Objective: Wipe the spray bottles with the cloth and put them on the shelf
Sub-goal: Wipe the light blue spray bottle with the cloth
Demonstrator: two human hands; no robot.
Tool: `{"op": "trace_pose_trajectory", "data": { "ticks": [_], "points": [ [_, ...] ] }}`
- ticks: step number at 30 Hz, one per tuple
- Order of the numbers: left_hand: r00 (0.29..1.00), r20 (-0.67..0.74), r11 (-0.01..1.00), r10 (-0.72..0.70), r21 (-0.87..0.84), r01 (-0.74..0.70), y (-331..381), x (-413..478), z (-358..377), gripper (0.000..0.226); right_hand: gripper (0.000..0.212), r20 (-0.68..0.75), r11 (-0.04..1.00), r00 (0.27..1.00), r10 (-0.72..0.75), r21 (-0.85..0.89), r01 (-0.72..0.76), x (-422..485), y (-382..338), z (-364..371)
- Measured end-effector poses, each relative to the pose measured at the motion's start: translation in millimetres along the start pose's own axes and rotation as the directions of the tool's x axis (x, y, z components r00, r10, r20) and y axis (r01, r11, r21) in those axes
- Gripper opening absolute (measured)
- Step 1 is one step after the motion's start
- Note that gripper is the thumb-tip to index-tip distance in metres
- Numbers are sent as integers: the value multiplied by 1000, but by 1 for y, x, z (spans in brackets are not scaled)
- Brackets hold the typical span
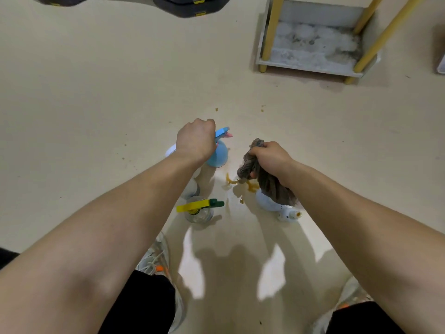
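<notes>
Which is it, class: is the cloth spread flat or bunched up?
Bunched up. The right hand grips the cloth in a wad, folds spilling above and below it.

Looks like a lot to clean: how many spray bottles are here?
4: blue bottle in the left hand, white bottle under that forearm, clear bottle nearer, pale bottle beneath the cloth. More may hide.

Amber spill (230, 180) on beige floor (96, 92); black cases (192, 6) well apart.

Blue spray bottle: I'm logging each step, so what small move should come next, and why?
Probably bring the cloth across onto the blue spray bottle. The left hand grips it near the top; the right hand holds the cloth bunched beside it, not touching, so wiping seems not yet started.
</notes>
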State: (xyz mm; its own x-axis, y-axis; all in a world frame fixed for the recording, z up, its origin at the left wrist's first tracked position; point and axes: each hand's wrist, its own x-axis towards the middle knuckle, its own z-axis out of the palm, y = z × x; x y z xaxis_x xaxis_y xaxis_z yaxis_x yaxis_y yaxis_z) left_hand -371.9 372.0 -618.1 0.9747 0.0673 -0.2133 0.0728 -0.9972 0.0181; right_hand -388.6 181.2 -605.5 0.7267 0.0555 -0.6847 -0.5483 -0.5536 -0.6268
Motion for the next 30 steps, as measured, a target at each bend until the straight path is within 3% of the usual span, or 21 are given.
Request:
{"op": "trace_pose_trajectory", "data": {
  "ticks": [6,11,17,22,24,26,30],
  "points": [
    [999,13,992,-48,-119,50,0,-7,-14,30,26,-42,997,998,-47,65,50,-19,-4,-25],
    [1000,-20,960,-14,-281,8,22,-32,-44,31,26,-167,976,976,-138,146,163,-51,-6,-62],
    [954,264,896,143,-443,-11,78,-79,-31,18,31,-354,975,928,-116,136,173,-93,14,-108],
    [938,317,904,138,-428,12,116,-110,9,58,24,-393,976,917,-65,167,140,-115,51,-125],
    [946,299,884,127,-466,29,128,-115,25,65,32,-400,970,916,-35,208,128,-116,66,-127],
    [955,277,867,104,-497,49,138,-117,36,59,43,-379,950,925,23,296,97,-116,80,-126],
    [979,202,815,27,-571,95,150,-116,51,31,40,-368,891,927,78,443,101,-112,102,-123]
  ]
}}
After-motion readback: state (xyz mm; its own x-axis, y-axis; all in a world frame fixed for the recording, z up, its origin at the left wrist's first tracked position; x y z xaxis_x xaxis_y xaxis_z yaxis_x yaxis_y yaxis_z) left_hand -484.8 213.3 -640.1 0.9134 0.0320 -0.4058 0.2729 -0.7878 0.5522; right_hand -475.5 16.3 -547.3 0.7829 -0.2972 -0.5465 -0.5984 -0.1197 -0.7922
